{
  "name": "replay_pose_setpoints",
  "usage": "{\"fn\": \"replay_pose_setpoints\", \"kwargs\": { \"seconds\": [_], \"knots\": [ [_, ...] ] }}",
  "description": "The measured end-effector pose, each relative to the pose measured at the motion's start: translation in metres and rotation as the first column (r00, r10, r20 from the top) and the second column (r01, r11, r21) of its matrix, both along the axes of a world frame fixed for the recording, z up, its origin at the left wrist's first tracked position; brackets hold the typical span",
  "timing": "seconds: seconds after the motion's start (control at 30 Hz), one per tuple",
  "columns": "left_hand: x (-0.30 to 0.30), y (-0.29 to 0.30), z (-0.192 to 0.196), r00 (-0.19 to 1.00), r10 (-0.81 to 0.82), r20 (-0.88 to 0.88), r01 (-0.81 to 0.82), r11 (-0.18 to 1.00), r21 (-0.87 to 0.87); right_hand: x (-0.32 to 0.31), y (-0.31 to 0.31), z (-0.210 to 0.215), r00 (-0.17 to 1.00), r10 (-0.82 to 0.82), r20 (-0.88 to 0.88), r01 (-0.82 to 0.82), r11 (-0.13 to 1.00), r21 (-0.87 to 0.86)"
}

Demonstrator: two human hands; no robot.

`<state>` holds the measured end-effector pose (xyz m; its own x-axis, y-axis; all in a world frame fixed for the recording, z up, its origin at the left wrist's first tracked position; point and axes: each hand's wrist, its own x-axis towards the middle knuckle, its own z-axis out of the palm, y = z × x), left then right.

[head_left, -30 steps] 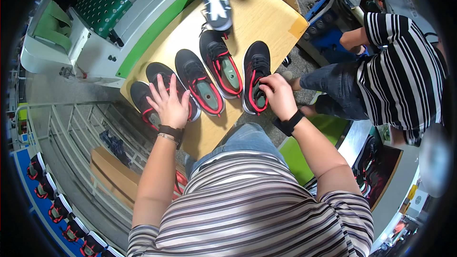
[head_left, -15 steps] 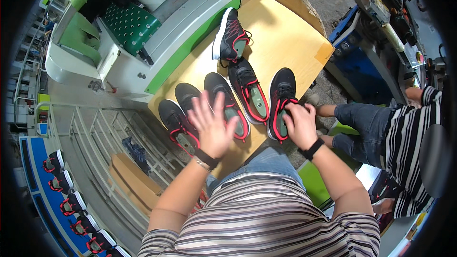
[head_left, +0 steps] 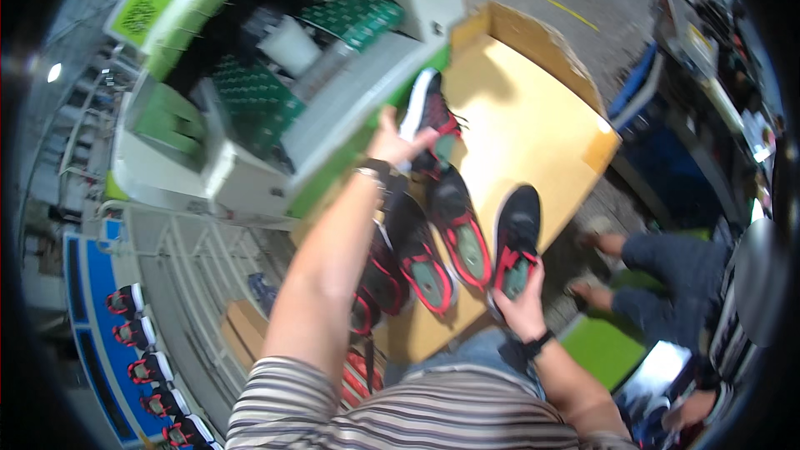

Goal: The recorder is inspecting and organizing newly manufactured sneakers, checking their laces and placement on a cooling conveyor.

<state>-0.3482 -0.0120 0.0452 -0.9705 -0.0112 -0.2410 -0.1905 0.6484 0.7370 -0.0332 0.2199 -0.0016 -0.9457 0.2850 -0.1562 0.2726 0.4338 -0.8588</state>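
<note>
Several black sneakers with red collar trim and grey-green insoles lie on a tan tabletop [head_left: 554, 137]. At its right end, my right hand [head_left: 523, 307] is closed round the heel of a sneaker [head_left: 518, 221], thumb on one side and fingers on the other. My left hand [head_left: 398, 142] is stretched out, thumb and fingers apart, beside a sneaker [head_left: 432, 108] tipped on its side at the far end. The thumb overlaps that sneaker; firm contact is unclear through blur. Between my hands sit another sneaker [head_left: 454, 204] and one more [head_left: 408, 229]; my left forearm partly covers those further left.
A green-and-white machine [head_left: 342, 75] with green perforated belting borders the table's far left. Cardboard [head_left: 546, 37] walls its far edge. A metal rack [head_left: 187, 254] and a blue stand [head_left: 100, 367] with several sneakers are at left. Another person's legs [head_left: 667, 258] show at right.
My left hand has swung forward from above the left sneakers to the far tipped one. My right hand has shifted from the shoe's opening to its heel. The view has shifted.
</note>
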Motion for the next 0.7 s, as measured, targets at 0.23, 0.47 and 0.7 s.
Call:
{"fn": "replay_pose_setpoints", "kwargs": {
  "seconds": [0.23,0.47,0.7],
  "knots": [
    [-0.026,0.003,-0.011,0.987,-0.062,0.147,0.008,0.938,0.346,-0.029,0.048,-0.003,0.968,0.236,0.087,-0.118,0.732,-0.671],
    [0.054,0.065,0.062,0.946,-0.32,0.047,0.144,0.548,0.824,-0.12,0.107,0.067,0.944,-0.218,-0.247,0.008,0.766,-0.643],
    [0.153,0.127,0.079,0.844,-0.523,-0.116,0.375,0.424,0.824,-0.099,0.083,0.14,0.973,-0.208,-0.1,0.038,0.57,-0.82]
  ]
}}
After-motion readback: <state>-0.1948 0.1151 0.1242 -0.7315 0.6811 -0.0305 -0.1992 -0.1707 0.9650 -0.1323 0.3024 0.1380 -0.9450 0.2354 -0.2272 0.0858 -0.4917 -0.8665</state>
